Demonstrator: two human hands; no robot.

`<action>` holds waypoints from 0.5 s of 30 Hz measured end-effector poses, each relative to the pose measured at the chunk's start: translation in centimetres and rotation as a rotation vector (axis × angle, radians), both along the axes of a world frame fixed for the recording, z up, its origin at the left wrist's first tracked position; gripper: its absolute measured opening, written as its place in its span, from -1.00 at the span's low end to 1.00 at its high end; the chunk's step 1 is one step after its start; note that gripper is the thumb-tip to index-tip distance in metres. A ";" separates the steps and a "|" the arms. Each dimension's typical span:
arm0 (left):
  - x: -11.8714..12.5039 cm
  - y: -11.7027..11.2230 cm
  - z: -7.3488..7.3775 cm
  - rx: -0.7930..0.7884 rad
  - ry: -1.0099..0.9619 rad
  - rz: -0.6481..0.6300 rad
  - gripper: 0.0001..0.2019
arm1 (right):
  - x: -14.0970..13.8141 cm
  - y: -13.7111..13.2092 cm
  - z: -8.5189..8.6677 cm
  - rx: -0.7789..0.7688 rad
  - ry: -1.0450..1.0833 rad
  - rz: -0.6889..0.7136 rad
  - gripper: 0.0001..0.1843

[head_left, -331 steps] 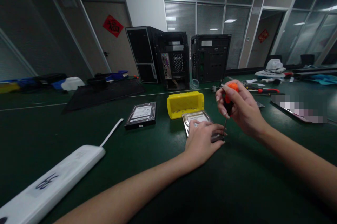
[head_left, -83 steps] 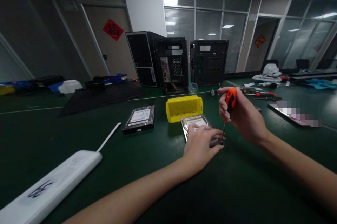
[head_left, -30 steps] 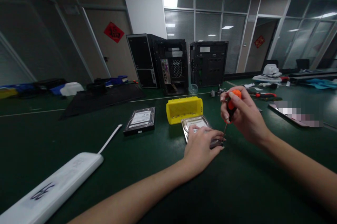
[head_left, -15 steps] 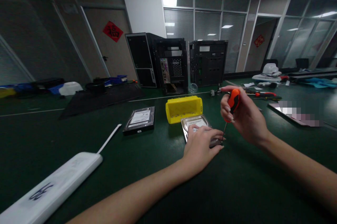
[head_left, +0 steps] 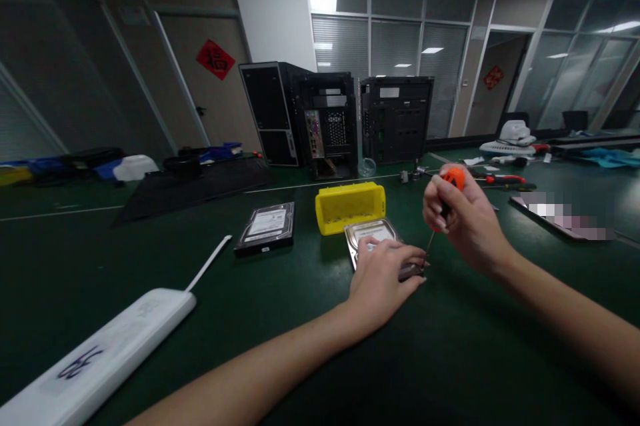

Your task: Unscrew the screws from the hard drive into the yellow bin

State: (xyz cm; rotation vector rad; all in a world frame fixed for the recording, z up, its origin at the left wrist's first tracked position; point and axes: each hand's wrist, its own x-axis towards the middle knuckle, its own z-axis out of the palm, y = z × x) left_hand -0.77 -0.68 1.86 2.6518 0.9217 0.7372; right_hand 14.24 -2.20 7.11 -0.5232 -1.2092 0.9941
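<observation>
Looks dim, with white glare on the glass partition (head_left: 395, 39) and dark shadow on the near tabletop (head_left: 415, 366). Stretches toward the edges; pixelates over the phone (head_left: 560, 218).

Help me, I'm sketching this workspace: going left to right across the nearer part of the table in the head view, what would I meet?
White bar → black-edged hard drive → yellow bin → right hand gripping a screwdriver → flat, partly pixelated slab.

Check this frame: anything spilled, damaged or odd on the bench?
Blocky pixelation covers much of the flat pinkish item on the right, hiding its surface; that looks odd. No spill stands out: small bits sit inside the yellow bin. The left hand hides part of the hard drive under it, so damage there can't be told.
</observation>
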 end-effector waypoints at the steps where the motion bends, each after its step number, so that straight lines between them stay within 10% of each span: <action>1: 0.0 0.0 0.0 -0.003 0.000 -0.001 -0.78 | 0.0 0.0 0.0 0.004 0.008 0.010 -0.82; 15: 0.0 -0.1 0.2 -0.009 0.055 0.011 -0.75 | -0.1 -0.1 0.2 0.027 -0.041 0.023 -0.87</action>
